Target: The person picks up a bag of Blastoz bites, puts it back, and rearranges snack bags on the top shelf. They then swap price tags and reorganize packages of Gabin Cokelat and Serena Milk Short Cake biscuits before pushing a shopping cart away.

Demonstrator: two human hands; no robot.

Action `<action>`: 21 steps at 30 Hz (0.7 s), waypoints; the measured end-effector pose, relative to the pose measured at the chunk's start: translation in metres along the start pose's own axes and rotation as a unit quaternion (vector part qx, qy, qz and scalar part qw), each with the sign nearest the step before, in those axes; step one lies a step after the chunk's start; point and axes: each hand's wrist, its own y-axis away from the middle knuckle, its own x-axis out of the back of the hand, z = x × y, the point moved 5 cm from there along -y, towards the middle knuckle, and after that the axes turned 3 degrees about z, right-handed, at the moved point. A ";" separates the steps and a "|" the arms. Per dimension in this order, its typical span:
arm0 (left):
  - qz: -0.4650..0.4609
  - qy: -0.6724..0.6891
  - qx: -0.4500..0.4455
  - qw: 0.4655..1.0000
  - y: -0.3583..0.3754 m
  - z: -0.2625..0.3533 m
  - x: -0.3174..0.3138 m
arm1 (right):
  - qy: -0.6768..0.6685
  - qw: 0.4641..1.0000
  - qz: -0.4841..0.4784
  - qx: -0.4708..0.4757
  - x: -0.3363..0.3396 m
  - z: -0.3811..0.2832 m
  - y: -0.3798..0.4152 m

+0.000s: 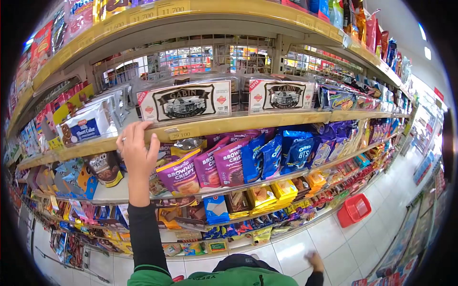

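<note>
My left hand (139,148) is raised to the shelf edge (267,120), fingers spread and bent, with the fingertips at the lip just below a Gabin Cokelat biscuit pack (191,102). A ring shows on one finger. Beside it on the left stand white Short Cake packs (83,125). A second Gabin pack (280,96) sits to the right. Below, close to my wrist, are purple Brownies Crispy pouches (180,174) and blue Oreo packs (272,157). Low at the right, my right hand (314,262) hangs over the floor, its fingers smeared by motion.
A red shopping basket (354,210) stands on the white tiled floor (329,238) at the right. An upper shelf (191,9) with snack bags juts out overhead. Lower shelves carry yellow wafer packs (262,196). Another display (420,233) lines the aisle's far right.
</note>
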 end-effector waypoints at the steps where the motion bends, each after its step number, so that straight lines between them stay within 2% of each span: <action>1: -0.007 0.007 -0.001 1.000 -0.001 -0.002 0.000 | -0.077 0.972 -0.165 -0.148 -0.014 0.009 0.052; 2: -0.015 0.015 -0.002 1.000 -0.002 -0.004 0.000 | -0.077 0.950 -0.237 -0.189 -0.036 0.026 0.074; 4: -0.055 0.036 0.011 0.998 -0.001 -0.008 0.001 | -0.044 0.929 -0.312 -0.194 -0.074 0.059 0.107; 5: -0.035 0.041 -0.009 0.999 0.001 -0.005 0.003 | -0.034 0.924 -0.333 -0.184 -0.085 0.067 0.115; 7: 0.004 0.045 -0.049 0.998 0.009 -0.001 0.010 | -0.018 0.917 -0.361 -0.168 -0.098 0.079 0.117; 12: -0.016 0.033 -0.039 0.999 0.070 -0.008 0.040 | 0.002 0.916 -0.385 -0.111 -0.116 0.087 0.091; 14: -0.035 0.026 0.038 0.998 0.118 -0.029 0.056 | 0.052 0.922 -0.385 -0.006 -0.125 0.086 0.062; 16: -0.063 -0.047 0.143 0.987 0.183 -0.060 0.078 | 0.153 0.897 -0.353 0.219 -0.137 0.078 0.028; 17: -0.055 -0.079 0.188 0.977 0.218 -0.074 0.095 | 0.167 0.887 -0.325 0.282 -0.138 0.069 0.011; 18: -0.036 -0.094 0.238 0.966 0.257 -0.091 0.112 | 0.116 0.906 -0.311 0.263 -0.140 0.064 -0.006; 19: -0.045 -0.149 0.320 0.934 0.306 -0.113 0.132 | -0.113 0.949 -0.270 0.114 -0.118 0.029 -0.014; 20: -0.053 -0.203 0.400 0.892 0.358 -0.129 0.150 | -0.164 0.954 -0.247 -0.051 -0.093 0.004 -0.017; 21: -0.099 -0.283 0.474 0.828 0.398 -0.127 0.165 | -0.174 0.960 -0.214 -0.054 -0.090 -0.010 -0.024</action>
